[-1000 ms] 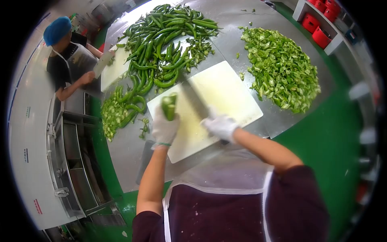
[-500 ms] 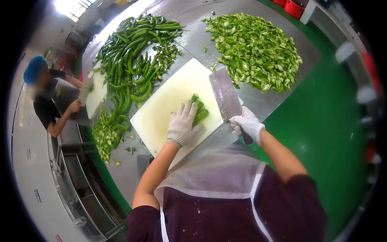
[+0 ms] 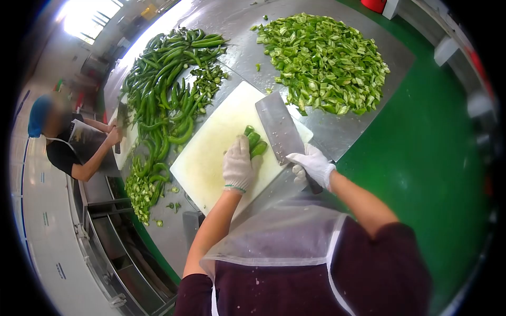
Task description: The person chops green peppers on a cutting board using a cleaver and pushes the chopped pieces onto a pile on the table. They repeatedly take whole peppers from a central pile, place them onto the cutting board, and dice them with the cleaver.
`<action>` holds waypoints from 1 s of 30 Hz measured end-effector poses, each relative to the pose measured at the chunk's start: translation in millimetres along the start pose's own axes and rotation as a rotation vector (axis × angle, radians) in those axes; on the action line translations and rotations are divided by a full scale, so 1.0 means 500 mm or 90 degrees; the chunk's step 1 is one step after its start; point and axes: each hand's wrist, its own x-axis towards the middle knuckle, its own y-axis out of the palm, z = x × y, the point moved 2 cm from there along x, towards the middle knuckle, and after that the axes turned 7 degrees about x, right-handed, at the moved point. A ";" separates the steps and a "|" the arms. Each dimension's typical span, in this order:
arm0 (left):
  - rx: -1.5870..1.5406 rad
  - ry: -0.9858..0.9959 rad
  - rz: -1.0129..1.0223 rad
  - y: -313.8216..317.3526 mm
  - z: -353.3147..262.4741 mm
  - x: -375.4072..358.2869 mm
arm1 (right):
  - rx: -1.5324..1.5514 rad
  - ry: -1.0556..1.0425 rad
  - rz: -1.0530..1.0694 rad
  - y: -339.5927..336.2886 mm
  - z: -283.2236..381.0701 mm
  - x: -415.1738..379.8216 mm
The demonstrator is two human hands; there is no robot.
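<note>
My left hand [image 3: 238, 167], in a white knit glove, rests on the cutting board [image 3: 208, 152] with its fingers drawn together against a few green chili peppers [image 3: 257, 143]. The peppers lie side by side, their cut ends showing past my fingertips; the rest is under the hand. Wrapped round the dark handle of a cleaver [image 3: 279, 128] is my gloved right hand [image 3: 314, 164]. The broad blade is over the board's right part, just right of the peppers, and looks apart from them.
Chopped peppers [image 3: 329, 63] form a large pile on the metal table [image 3: 240, 50] at back right. Whole peppers [image 3: 158, 79] are heaped at left, with cut pieces [image 3: 141, 192] below. Across the table a co-worker [image 3: 79, 137] holds a knife over another board [image 3: 129, 139].
The cleaver has come left, closer to the peppers. My left fingers, spread flatter before, are now bunched and curled. The co-worker's head has turned and their knife has risen.
</note>
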 end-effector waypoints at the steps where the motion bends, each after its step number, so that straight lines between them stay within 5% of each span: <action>1: -0.008 -0.008 0.011 -0.007 -0.004 0.002 | 0.001 0.004 -0.002 -0.002 -0.005 0.004; 14: 0.013 0.011 0.010 0.006 0.019 0.008 | 0.073 0.057 -0.019 0.012 -0.051 0.032; 30: -0.032 0.005 -0.037 0.003 0.030 0.021 | -0.064 -0.064 -0.067 0.037 -0.061 0.035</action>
